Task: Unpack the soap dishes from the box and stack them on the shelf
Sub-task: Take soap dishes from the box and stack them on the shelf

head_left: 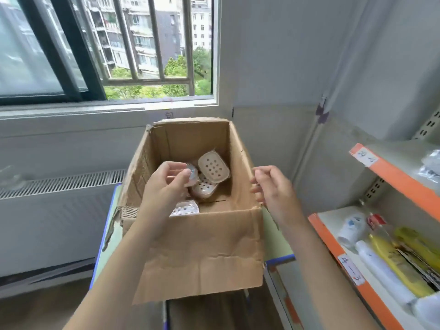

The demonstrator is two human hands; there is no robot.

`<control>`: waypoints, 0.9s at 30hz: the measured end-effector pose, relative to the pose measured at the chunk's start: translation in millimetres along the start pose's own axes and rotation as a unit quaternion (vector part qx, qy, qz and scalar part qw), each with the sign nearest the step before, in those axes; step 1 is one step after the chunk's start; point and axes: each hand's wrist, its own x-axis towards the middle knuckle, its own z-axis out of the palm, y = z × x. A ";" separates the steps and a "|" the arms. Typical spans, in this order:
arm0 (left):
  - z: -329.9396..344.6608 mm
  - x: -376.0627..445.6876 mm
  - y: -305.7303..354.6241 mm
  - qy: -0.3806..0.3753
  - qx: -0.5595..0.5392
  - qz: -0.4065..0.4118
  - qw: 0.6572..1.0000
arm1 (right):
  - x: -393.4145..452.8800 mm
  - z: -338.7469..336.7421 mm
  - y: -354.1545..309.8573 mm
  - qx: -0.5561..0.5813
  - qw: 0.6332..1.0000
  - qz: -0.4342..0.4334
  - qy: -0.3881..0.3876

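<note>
An open cardboard box [202, 246] stands in front of me on a small table. Inside lie several soap dishes: a beige one with holes [213, 166] leans against the far side, a pale one [204, 188] lies under it, and a clear one [184, 208] sits near the front wall. My left hand [166, 181] is inside the box and grips a clear soap dish [192, 173] between thumb and fingers. My right hand [271, 186] hovers at the box's right wall, fingers loosely curled, holding nothing.
An orange-edged metal shelf [390, 173] stands to the right; its lower level [333, 246] holds white and yellow bottles. The box sits on a blue-rimmed green table [281, 248]. A window and a radiator [62, 184] lie behind and to the left.
</note>
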 end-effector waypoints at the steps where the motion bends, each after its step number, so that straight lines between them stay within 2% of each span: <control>1: -4.4 8.6 -3.9 0.009 0.031 0.000 0.999 | 13.5 11.5 0.5 -0.017 1.000 -0.004 -0.024; 6: -13.9 58.8 -11.0 0.028 0.198 -0.007 0.980 | 86.9 62.5 2.6 -0.134 0.978 -0.014 -0.157; 9: -10.3 104.7 -19.3 -0.010 0.304 -0.041 0.952 | 138.8 88.5 7.7 -0.225 0.954 -0.014 -0.198; 13: -0.4 166.8 -56.8 -0.065 0.366 -0.103 0.923 | 203.7 114.9 42.1 -0.358 0.900 0.014 -0.247; 17: 8.2 202.8 -104.5 -0.107 0.444 -0.154 0.876 | 244.3 135.4 80.1 -0.449 0.858 0.025 -0.249; 23: 27.2 237.0 -148.8 -0.170 0.497 -0.154 0.837 | 271.5 170.1 107.7 -0.458 0.865 -0.004 -0.204; 27: 26.8 239.7 -166.6 -0.212 0.541 -0.163 0.797 | 269.6 177.9 123.4 -0.502 0.833 0.005 -0.231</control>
